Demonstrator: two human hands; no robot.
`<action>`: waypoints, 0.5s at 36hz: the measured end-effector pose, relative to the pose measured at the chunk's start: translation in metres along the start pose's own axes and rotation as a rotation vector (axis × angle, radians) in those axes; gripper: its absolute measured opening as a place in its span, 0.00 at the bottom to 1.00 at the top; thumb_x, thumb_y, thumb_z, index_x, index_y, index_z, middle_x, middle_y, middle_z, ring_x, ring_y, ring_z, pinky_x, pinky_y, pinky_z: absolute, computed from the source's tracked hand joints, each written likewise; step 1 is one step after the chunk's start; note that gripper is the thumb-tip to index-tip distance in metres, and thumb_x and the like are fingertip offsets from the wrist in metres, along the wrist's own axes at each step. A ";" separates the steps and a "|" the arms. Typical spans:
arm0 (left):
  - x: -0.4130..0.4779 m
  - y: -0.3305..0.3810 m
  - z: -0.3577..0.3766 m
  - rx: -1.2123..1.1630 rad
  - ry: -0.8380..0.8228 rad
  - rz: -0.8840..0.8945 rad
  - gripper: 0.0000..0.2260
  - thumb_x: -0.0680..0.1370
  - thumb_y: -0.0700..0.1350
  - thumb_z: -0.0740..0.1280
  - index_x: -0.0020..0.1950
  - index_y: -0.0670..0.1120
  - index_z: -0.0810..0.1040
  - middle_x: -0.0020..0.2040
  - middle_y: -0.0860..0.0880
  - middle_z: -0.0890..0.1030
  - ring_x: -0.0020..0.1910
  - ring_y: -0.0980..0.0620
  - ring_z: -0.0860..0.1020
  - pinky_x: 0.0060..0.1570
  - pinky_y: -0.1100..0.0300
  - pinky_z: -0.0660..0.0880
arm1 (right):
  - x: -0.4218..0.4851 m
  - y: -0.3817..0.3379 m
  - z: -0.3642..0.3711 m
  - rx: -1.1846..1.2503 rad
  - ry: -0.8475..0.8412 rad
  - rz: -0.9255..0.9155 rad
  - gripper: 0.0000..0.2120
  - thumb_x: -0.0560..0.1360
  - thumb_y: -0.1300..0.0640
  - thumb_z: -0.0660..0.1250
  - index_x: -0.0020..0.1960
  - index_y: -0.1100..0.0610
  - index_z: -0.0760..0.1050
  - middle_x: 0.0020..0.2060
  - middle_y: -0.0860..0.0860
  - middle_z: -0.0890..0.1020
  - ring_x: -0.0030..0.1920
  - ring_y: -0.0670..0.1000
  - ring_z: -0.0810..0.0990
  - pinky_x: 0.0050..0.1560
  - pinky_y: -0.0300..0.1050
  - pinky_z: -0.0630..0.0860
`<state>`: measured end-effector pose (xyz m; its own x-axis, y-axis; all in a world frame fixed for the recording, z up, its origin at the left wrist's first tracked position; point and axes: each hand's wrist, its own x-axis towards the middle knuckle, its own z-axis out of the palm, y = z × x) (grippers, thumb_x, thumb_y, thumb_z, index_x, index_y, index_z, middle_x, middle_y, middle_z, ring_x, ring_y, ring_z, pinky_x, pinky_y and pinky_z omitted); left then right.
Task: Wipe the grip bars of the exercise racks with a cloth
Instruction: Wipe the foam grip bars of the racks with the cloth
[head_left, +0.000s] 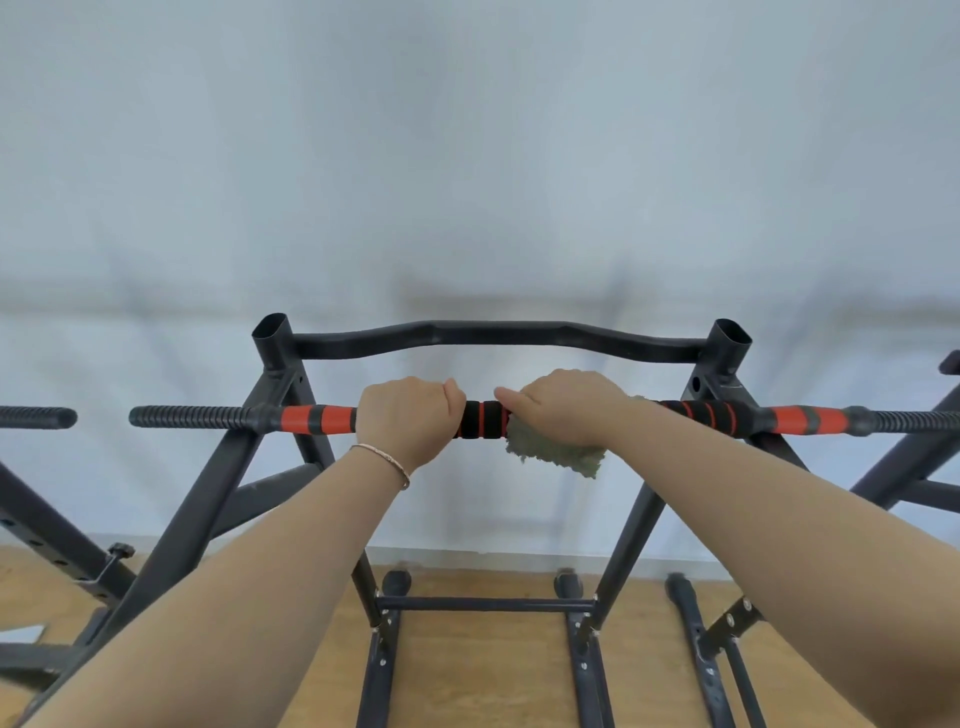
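Note:
A black exercise rack (208, 483) stands in front of me with a horizontal grip bar (483, 418) padded in black and orange. My left hand (408, 415) grips the bar left of centre, fingers curled over it. Just to the right, my right hand (566, 410) holds a grey-green cloth (556, 452) wrapped over the bar, thumb pointing left. The cloth hangs below the hand. A thin bracelet (387, 460) circles my left wrist.
A curved black upper bar (498, 335) runs behind the grip bar. Ribbed black handles (187, 417) stick out at both ends. Other racks (36, 417) stand at the left and at the right edge (914, 467). White wall behind, wooden floor (478, 670) below.

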<state>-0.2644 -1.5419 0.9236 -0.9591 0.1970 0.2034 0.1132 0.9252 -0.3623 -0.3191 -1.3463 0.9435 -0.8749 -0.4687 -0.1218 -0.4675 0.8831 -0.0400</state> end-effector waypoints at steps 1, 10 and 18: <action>-0.002 0.001 0.001 -0.014 0.019 -0.002 0.06 0.76 0.45 0.63 0.51 0.47 0.70 0.29 0.51 0.68 0.30 0.48 0.75 0.31 0.59 0.70 | 0.003 0.000 -0.003 0.077 -0.059 0.039 0.32 0.81 0.33 0.41 0.42 0.54 0.75 0.41 0.50 0.80 0.43 0.52 0.77 0.49 0.51 0.73; -0.016 0.004 0.008 -0.075 0.148 -0.084 0.04 0.72 0.43 0.68 0.43 0.46 0.74 0.30 0.49 0.68 0.28 0.48 0.70 0.32 0.58 0.70 | 0.009 -0.002 -0.015 0.587 0.111 0.118 0.32 0.84 0.38 0.45 0.59 0.60 0.80 0.57 0.56 0.82 0.55 0.55 0.79 0.58 0.50 0.71; -0.004 -0.021 -0.006 -0.075 -0.055 -0.063 0.11 0.76 0.41 0.64 0.57 0.46 0.69 0.34 0.50 0.68 0.36 0.47 0.73 0.33 0.56 0.70 | -0.008 -0.008 0.013 -0.099 0.203 -0.253 0.25 0.77 0.29 0.40 0.65 0.36 0.65 0.45 0.43 0.79 0.45 0.52 0.79 0.40 0.47 0.70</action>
<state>-0.2618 -1.5605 0.9357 -0.9775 0.1211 0.1727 0.0690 0.9573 -0.2807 -0.3068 -1.3499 0.9320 -0.7324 -0.6762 0.0798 -0.6742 0.7366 0.0540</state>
